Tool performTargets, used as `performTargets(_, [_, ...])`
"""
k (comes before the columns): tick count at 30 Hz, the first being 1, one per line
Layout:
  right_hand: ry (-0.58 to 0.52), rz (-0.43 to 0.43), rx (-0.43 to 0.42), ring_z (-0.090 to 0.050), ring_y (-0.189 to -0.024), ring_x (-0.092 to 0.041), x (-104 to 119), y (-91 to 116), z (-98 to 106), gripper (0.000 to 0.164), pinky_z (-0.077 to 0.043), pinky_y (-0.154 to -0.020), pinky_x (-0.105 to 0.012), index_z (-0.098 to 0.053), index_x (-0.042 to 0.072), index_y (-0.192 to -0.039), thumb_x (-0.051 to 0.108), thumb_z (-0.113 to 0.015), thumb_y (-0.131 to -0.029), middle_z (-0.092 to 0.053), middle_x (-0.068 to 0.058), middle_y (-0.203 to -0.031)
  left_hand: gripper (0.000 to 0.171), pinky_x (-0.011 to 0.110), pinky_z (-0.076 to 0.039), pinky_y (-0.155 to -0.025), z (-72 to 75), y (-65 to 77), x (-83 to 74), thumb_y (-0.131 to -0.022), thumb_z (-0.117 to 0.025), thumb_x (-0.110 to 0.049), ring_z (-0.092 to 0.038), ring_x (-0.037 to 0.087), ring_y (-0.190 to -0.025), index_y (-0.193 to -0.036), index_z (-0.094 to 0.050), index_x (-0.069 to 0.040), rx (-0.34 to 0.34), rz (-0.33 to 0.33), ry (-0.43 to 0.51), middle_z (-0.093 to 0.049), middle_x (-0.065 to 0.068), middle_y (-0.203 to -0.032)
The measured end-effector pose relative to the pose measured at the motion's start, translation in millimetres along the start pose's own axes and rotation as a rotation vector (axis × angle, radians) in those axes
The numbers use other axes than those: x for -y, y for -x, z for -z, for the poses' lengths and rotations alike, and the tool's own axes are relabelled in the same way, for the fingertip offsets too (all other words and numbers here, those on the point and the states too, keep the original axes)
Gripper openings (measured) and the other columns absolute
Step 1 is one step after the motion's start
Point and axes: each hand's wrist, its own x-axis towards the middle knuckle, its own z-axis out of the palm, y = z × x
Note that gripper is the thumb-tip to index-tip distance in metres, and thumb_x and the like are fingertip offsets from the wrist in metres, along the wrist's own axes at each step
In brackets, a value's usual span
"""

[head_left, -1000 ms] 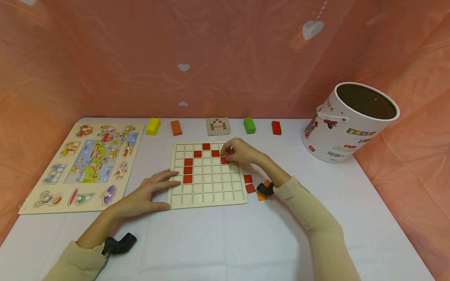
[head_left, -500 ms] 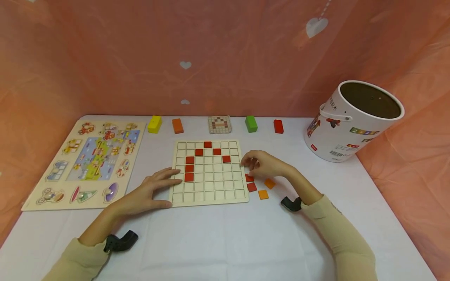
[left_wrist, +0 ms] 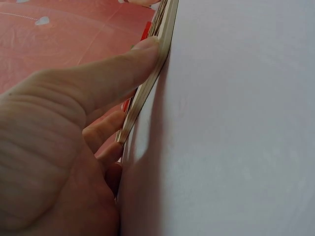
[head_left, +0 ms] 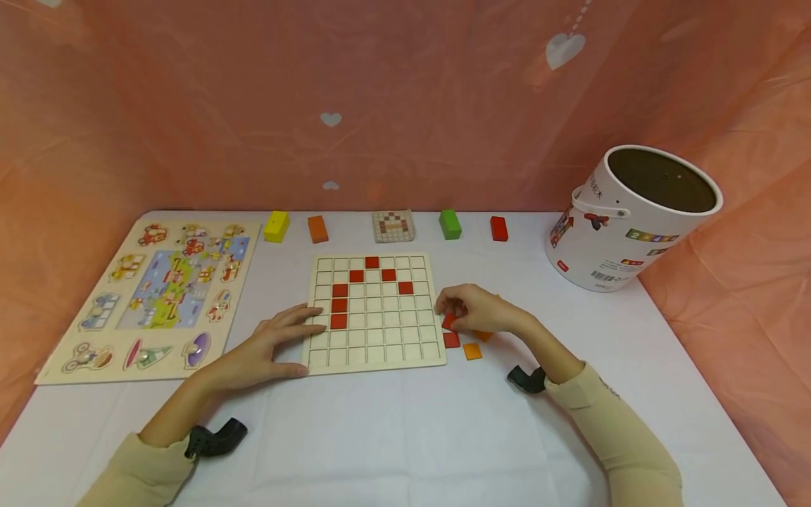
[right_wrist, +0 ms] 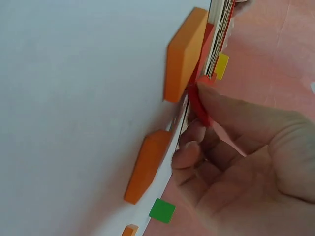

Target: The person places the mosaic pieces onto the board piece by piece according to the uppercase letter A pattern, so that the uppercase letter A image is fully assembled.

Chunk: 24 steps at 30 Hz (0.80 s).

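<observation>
Grid board [head_left: 374, 352], centre of desk [head_left: 405, 436]. Left hand [head_left: 266, 348] lies flat, fingers [head_left: 304, 317] released, thumb against the board's left edge. Right hand [head_left: 478, 310], just off the right edge, fingers pinching a red tile [head_left: 448, 320]. Near those fingers: second red tile [head_left: 451, 340], orange tile [head_left: 472, 351]. Open desk beyond.

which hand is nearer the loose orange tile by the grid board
Right. The right hand is just above the orange tile, pinching a red tile; the left hand rests at the grid board's far-left edge.
</observation>
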Motion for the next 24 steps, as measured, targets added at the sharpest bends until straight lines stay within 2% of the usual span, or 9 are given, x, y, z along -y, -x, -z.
performTargets(7, [0.001, 0.055, -0.028, -0.053, -0.081, -0.02, 0.7, -14.1, 2.2, 0.011, -0.046, -0.074, -0.03, -0.07, 0.004, -0.097, -0.003, -0.071, -0.089, -0.065, -0.002, -0.088, 0.065, 0.07, -0.005, -0.107, 0.5, -0.4, 1.3, -0.082, -0.082, -0.024, -0.012, 0.043, -0.148, -0.141, -0.057, -0.01, 0.001, 0.005, 0.006, -0.031, 0.013, -0.159])
performTargets(12, [0.002, 0.074, -0.04, -0.053, -0.084, -0.02, 11.1, -33.2, -0.4, 0.016, -0.046, -0.075, -0.028, -0.073, 0.002, -0.104, -0.005, -0.065, -0.092, -0.067, -0.004, -0.096, 0.064, 0.071, -0.004, -0.107, -0.3, -0.3, 0.2, -0.083, -0.081, -0.024, -0.012, 0.043, -0.148, -0.141, -0.057, -0.01, 0.0, 0.003, 0.011, -0.031, 0.013, -0.159])
performTargets(15, [0.008, 0.089, -0.048, -0.052, -0.083, -0.02, 16.6, -44.7, -2.5, 0.019, -0.045, -0.073, -0.028, -0.071, 0.001, -0.107, -0.006, -0.063, -0.091, -0.064, -0.006, -0.093, 0.064, 0.072, -0.003, -0.107, -0.9, -0.1, -0.2, -0.083, -0.081, -0.024, -0.012, 0.043, -0.149, -0.141, -0.057, -0.01, 0.002, 0.01, 0.013, -0.03, 0.013, -0.159])
performTargets(21, [0.012, 0.097, -0.042, -0.054, -0.084, -0.019, 21.2, -59.1, -4.4, 0.015, -0.046, -0.074, -0.026, -0.068, -0.001, -0.101, -0.009, -0.062, -0.09, -0.063, -0.009, -0.091, 0.065, 0.072, -0.002, -0.107, -1.1, 0.3, 1.4, -0.083, -0.081, -0.026, -0.011, 0.042, -0.149, -0.142, -0.057, -0.011, 0.008, 0.022, 0.017, -0.03, 0.012, -0.16])
performTargets(24, [0.004, 0.095, -0.033, -0.054, -0.078, -0.018, 21.9, -62.0, -4.3, 0.015, -0.047, -0.07, -0.026, -0.069, -0.001, -0.099, -0.01, -0.061, -0.09, -0.063, -0.008, -0.088, 0.065, 0.073, -0.002, -0.107, -1.3, 0.4, 2.1, -0.083, -0.081, -0.025, -0.011, 0.042, -0.149, -0.141, -0.057, -0.011, 0.005, 0.021, 0.015, -0.03, 0.012, -0.16])
